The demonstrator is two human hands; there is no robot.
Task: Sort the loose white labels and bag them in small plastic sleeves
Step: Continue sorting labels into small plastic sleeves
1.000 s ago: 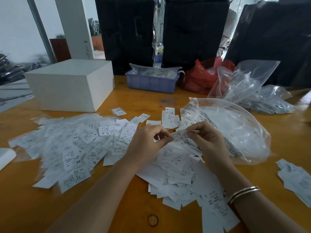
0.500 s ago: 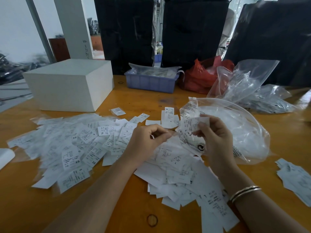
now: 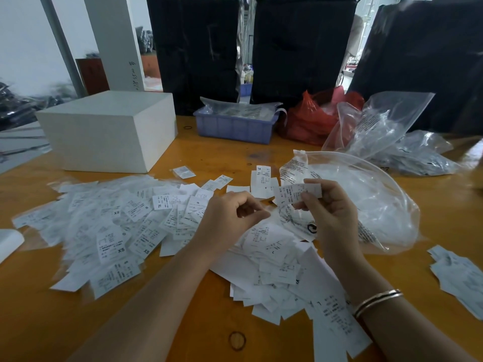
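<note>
A small stack of white labels (image 3: 298, 193) is pinched between the thumb and curled fingers of the right hand (image 3: 330, 212), raised just above the table (image 3: 183, 322) and held in front of a large clear plastic bag (image 3: 371, 202) that lies open behind it. The left hand (image 3: 230, 218) is held just beside it, over the pile; its fingers are curled with thumb and fingertips drawn together, though whether anything thin is pinched there cannot be told. A thin metal bangle (image 3: 376, 301) is worn on the right wrist.

The bulk of the loose labels (image 3: 125, 226) is spread across the orange wooden table to the left and in front of the hands — many are printed with size letters (XS, S, L and XL can be read). A smaller heap (image 3: 462, 278) is seen at the right edge.

Further back, a white box (image 3: 109, 129) is set on the left, a blue plastic tray (image 3: 235, 124) in the middle and a red plastic bag (image 3: 313, 116) beside it. More crumpled clear bags (image 3: 386, 126) are piled at the right — behind them, tall black-wrapped bundles (image 3: 300, 48) are stood.
</note>
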